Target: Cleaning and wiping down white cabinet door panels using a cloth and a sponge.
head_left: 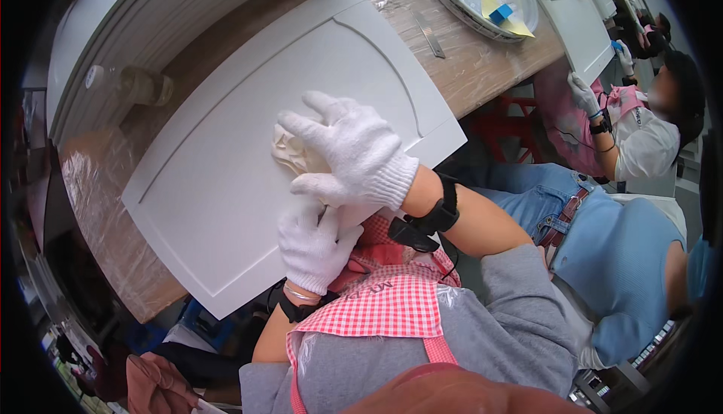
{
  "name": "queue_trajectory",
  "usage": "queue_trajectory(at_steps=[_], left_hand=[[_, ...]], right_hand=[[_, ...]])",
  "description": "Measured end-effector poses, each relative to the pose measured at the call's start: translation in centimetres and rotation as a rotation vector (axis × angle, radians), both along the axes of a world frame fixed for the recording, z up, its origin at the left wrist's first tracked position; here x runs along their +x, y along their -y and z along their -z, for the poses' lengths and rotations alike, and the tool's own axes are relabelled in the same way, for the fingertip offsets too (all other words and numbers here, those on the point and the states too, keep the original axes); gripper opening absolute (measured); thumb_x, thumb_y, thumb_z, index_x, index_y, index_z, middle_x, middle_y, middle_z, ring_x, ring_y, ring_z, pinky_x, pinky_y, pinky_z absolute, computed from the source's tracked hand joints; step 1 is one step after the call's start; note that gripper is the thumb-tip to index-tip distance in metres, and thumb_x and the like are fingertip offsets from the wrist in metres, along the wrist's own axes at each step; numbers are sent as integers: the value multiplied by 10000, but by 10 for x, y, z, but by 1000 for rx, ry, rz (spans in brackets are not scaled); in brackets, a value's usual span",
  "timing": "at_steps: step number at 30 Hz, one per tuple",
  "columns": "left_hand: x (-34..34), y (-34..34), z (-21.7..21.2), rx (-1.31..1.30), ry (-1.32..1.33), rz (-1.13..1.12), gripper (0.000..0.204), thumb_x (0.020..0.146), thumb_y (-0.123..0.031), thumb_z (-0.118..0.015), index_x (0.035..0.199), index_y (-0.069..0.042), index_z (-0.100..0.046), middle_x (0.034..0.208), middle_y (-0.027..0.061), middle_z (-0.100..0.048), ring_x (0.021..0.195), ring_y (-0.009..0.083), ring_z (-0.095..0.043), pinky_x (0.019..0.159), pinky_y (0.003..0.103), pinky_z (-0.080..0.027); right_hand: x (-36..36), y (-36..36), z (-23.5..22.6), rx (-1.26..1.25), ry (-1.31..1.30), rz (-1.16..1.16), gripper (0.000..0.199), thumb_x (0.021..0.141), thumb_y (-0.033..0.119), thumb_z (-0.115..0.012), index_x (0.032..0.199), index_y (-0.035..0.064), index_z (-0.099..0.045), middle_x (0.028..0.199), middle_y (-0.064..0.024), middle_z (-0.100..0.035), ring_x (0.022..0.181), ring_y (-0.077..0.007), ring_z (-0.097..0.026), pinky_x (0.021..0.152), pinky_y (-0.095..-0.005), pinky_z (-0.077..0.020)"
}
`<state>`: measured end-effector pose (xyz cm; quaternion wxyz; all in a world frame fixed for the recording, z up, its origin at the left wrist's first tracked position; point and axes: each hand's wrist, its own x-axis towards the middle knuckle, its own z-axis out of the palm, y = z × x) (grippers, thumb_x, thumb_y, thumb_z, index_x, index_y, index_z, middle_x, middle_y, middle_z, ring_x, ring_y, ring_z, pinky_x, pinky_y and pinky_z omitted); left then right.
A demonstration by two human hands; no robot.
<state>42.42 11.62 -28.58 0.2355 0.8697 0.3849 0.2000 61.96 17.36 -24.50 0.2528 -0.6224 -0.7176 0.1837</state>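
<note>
we look down from the person's head, through the left of two side-by-side fisheye lenses, with the checked apron [376, 312] close below us at the lower edge. our view faces the white panel [218, 169] near in the middle, bends straight edges toward its dark rim, and catches a co-worker [644, 147] farther off at right.

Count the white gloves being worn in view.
4: one on the wearer's right hand, one on the left hand, and one each on the co-worker's nearer hand and farther hand, upper right. Others may be hidden.
</note>
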Motion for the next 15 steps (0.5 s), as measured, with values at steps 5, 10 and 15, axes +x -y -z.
queue_trajectory(at_steps=[5, 10, 15], left_hand=[[3, 4, -6, -85, -99, -31, 594, 669, -319, -936, 1183, -73, -770, 952, 106, -663, 835, 340, -625, 756, 468, -505], [-5, 4, -2, -111, -57, -12, 652, 691, -335, -932, 1261, -77, -749, 987, 110, -684, 852, 331, -634, 795, 475, -504], [-8, 3, -2, -104, -77, 22, 668, 696, -340, -932, 1274, -70, -738, 953, 101, -693, 892, 317, -647, 825, 474, -503]], right_hand=[[-8, 7, 16, -151, 42, -54, 419, 848, 95, -724, 1265, 132, -701, 1195, -203, -704, 1044, -407, -695, 883, -488, -581], [63, 50, 10, -81, 163, 207, 398, 827, 19, -708, 1221, 68, -714, 1105, -191, -717, 996, -431, -692, 860, -483, -580], [80, -16, 34, 56, 205, 244, 293, 885, 41, -677, 1175, 65, -715, 1034, -191, -731, 1003, -437, -684, 864, -495, -567]])
